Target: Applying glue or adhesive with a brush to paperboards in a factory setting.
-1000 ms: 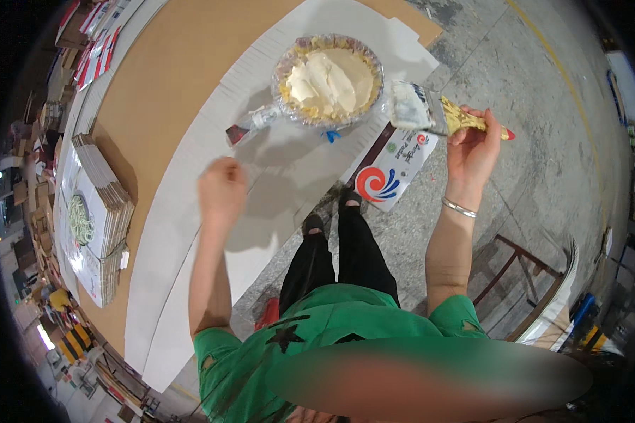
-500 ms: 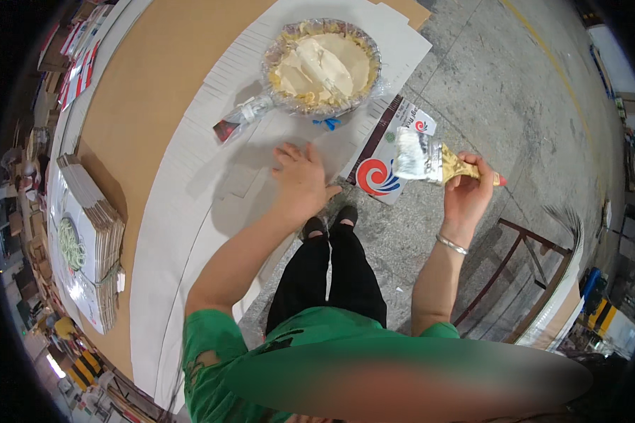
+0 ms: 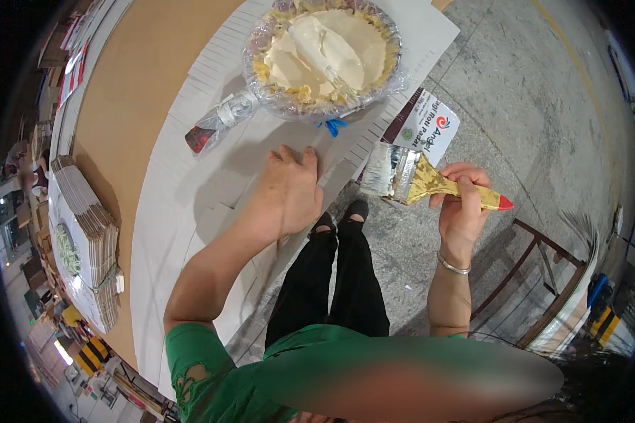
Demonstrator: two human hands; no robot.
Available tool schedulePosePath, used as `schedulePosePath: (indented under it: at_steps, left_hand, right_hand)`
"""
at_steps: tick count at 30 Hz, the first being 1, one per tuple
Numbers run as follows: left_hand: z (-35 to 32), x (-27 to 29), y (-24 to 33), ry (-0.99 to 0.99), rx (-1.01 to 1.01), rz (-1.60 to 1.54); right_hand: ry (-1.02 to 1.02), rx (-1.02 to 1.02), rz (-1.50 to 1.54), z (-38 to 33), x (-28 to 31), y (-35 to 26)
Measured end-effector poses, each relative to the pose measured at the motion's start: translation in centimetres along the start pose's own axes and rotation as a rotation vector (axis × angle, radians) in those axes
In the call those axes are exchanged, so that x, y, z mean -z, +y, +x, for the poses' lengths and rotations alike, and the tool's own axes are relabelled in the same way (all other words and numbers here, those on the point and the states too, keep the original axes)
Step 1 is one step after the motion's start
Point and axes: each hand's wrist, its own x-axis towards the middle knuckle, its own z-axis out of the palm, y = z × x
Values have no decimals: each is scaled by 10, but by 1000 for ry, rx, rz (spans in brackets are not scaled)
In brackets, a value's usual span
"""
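My left hand lies flat, fingers together, on white cardboard sheets spread over a brown table. My right hand grips the yellow handle of a wide paintbrush, its bristles wet and pointing left, held above the floor beside the table edge. A round basin lined with clear plastic and filled with pale cream paste sits just beyond my left hand. A second brush handle with a red tip, wrapped in plastic, sticks out of the basin to the left.
A printed white and dark bag lies at the table edge under the brush. Stacks of flat cardboard stand at the left. A metal frame stands on the concrete floor at the right. My legs and black shoes are below.
My left hand came down from mid-air and now presses on the white sheets. My right hand has lowered the paintbrush and swung it closer to the table edge.
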Motion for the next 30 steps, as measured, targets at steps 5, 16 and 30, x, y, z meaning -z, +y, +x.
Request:
schedulePosePath:
  at_steps: [5, 16, 30]
  left_hand:
    - [0, 7, 8, 17, -67, 57]
    - [7, 14, 10, -29, -49, -65]
    - [8, 14, 10, -47, -17, -16]
  right_hand:
    - [-59, -15, -41, 5, 3, 4]
    - [-29, 48, -148, 19, -6, 0]
    - [-123, 10, -231, 35, -5, -8]
